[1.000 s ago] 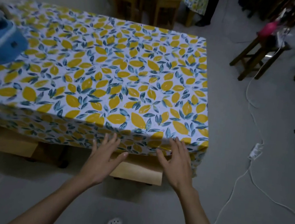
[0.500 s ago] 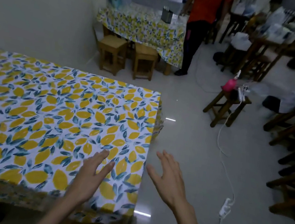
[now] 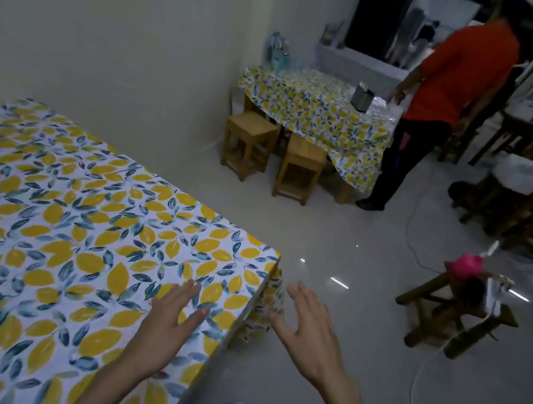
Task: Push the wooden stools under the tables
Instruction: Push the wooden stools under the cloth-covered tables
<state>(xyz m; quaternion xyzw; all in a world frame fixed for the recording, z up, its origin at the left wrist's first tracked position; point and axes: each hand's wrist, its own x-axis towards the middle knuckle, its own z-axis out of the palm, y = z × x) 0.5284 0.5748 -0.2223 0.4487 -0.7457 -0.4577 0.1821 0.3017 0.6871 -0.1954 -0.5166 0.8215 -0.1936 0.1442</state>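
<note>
A table under a lemon-print cloth fills the lower left. My left hand hovers open over its near right corner, holding nothing. My right hand is open in the air just past the table's right edge, above the floor. Across the room a second lemon-cloth table stands by the wall. Two light wooden stools stand out in front of it: the left stool and the right stool, the right one partly under the hanging cloth. No stool shows at the near table.
A person in an orange shirt stands at the far table's right end. A dark wooden stool with a pink object and a white cable on the floor sit to the right. Dark chairs crowd the far right.
My view has lifted from the near table's front edge and the stool under it toward the far table. Both hands came off that stool and now hover open.
</note>
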